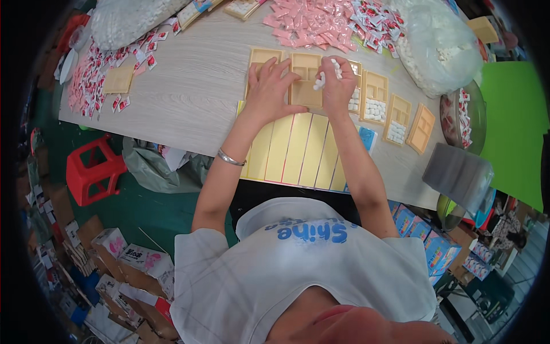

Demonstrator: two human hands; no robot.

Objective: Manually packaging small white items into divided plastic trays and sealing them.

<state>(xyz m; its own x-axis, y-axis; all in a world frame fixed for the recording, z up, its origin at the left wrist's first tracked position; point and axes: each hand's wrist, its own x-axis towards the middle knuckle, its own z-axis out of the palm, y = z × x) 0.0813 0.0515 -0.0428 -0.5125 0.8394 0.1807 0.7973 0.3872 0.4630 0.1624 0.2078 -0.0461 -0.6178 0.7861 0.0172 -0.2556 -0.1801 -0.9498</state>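
My left hand (pixel 268 92) lies spread over two beige compartment trays, its thumb along the near edge of the middle tray (pixel 305 94). The left tray (pixel 264 54) is partly hidden under its fingers. Over the right side of the middle tray, my right hand (pixel 339 86) is closed around several small white pellets (pixel 321 80), some of which poke out between the fingers. To the right stands a row of similar trays; one tray (pixel 375 86) and another tray (pixel 396 120) have white pellets in their near compartments. The rightmost tray (pixel 421 129) shows no pellets.
A yellow striped sheet (pixel 292 152) lies at the table's near edge. Pink packets (pixel 309 23), red-and-white sachets (pixel 378 26) and a bag of white pellets (pixel 438 51) are piled at the back. A clear bowl (pixel 478 114) stands right; a red stool (pixel 94 169) is on the floor left.
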